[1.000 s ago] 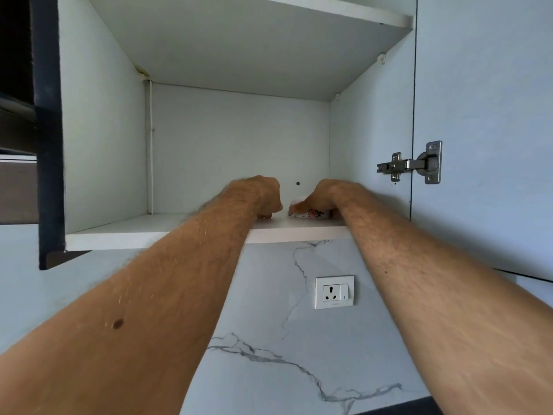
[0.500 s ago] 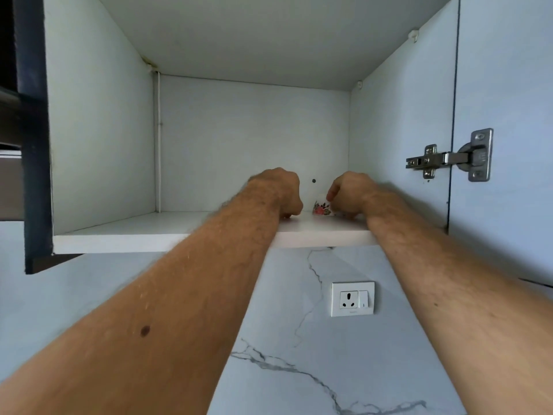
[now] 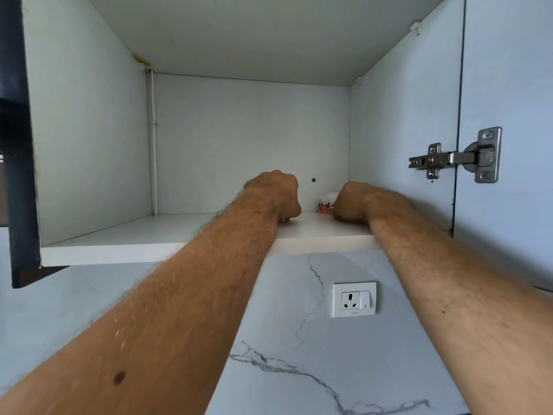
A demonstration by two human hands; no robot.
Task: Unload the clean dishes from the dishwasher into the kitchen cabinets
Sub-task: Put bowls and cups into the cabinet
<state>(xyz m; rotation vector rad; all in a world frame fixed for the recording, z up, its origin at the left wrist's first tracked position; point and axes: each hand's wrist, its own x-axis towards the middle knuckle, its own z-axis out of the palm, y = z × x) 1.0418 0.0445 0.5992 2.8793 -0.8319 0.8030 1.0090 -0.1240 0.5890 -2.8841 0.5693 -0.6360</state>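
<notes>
A small white bowl with a red floral pattern [image 3: 324, 206] stands on the cabinet shelf [image 3: 125, 244], deep in toward the right wall. My right hand [image 3: 350, 202] is curled against the bowl's right side and hides part of its rim. Just left of the bowl, my left hand [image 3: 276, 195] is a loose fist with its fingertips on the shelf. Nothing shows in that hand. A narrow gap of shelf separates the left hand from the bowl.
The open cabinet door [image 3: 508, 85] with its metal hinge [image 3: 454, 158] stands at the right. A dark cabinet edge [image 3: 18, 145] borders the left. Below the shelf is a marble backsplash with a wall socket [image 3: 354, 299]. The shelf's left half is bare white board.
Both hands have reached deeper into the cabinet, carrying the bowl from the shelf's front edge toward the back. The view has come closer and tilted upward.
</notes>
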